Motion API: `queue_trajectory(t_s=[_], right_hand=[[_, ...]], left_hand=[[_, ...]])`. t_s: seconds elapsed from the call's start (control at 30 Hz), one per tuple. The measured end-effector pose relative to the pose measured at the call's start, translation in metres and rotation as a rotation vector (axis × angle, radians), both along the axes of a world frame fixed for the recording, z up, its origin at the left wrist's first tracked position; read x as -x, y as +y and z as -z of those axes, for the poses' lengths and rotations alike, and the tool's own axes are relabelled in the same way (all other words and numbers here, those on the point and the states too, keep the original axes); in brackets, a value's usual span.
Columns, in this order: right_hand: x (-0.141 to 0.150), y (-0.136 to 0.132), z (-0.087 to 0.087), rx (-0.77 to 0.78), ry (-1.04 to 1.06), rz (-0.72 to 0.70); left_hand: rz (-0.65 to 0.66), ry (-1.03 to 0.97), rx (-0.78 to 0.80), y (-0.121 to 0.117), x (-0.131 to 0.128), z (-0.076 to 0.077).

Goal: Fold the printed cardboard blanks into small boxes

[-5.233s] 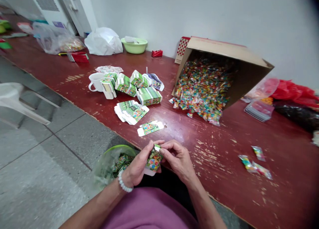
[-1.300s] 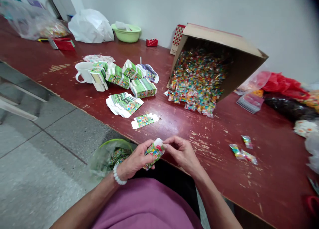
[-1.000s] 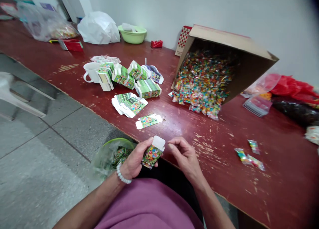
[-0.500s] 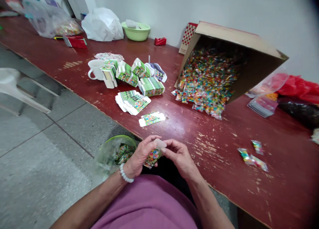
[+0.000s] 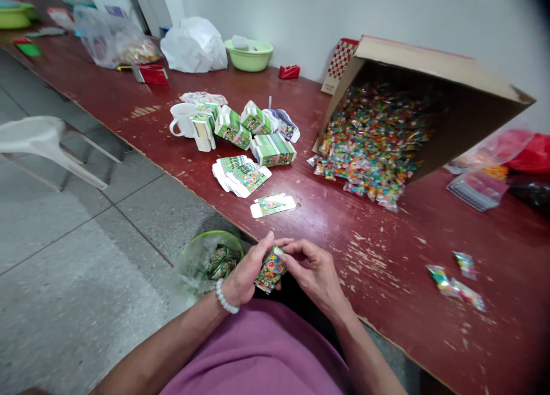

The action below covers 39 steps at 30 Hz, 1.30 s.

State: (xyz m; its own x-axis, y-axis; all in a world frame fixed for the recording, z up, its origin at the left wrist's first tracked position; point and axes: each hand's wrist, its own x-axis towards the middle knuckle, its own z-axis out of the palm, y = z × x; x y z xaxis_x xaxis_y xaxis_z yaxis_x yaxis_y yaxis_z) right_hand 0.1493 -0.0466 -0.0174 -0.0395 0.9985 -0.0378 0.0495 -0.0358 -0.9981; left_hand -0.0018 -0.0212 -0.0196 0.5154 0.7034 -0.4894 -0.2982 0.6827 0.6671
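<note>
Between my hands, just off the table's front edge, is a small green printed box [image 5: 270, 270]. My left hand [image 5: 246, 272] is wrapped round it from the left, a pale bead bracelet at the wrist. The fingers of my right hand [image 5: 310, 267] pinch its upper end. Ahead on the table lies one flat printed carton [image 5: 273, 205]. Past it is a fanned stack of flat cartons [image 5: 241, 176]. A green basin [image 5: 215, 257] lined with clear plastic stands below to the left, with green packs inside.
A cardboard box [image 5: 442, 57] on its side spills wrapped candies [image 5: 373, 149] onto the red table [image 5: 344, 223]. Several banded carton bundles [image 5: 273, 149] sit beside a white mug [image 5: 184, 120]. Loose candies [image 5: 465, 264] lie at right. A white stool [image 5: 47, 134] stands at left.
The box's white end flap stood up earlier; now it is folded down and the printed front shows more fully. My head view has shifted slightly left.
</note>
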Motion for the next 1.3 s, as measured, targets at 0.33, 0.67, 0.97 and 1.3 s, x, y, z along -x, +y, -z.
queue_trajectory(t_s=[0.33, 0.67, 0.97, 1.3], right_hand=[[0.003, -0.001, -0.008, -0.276, -0.195, -0.071], [0.021, -0.020, 0.008, -0.512, -0.939, -0.045], [0.031, -0.009, 0.015, -0.447, -0.714, -0.229], [0.003, 0.009, 0.043, -0.338, -0.542, 0.007]], left_hand=[[-0.034, -0.081, 0.124, 0.009, 0.008, 0.003], [-0.284, -0.076, 0.019, 0.001, -0.003, 0.006], [-0.155, 0.103, -0.175, -0.010, 0.040, 0.011], [-0.274, 1.110, -0.793, 0.029, 0.145, 0.021]])
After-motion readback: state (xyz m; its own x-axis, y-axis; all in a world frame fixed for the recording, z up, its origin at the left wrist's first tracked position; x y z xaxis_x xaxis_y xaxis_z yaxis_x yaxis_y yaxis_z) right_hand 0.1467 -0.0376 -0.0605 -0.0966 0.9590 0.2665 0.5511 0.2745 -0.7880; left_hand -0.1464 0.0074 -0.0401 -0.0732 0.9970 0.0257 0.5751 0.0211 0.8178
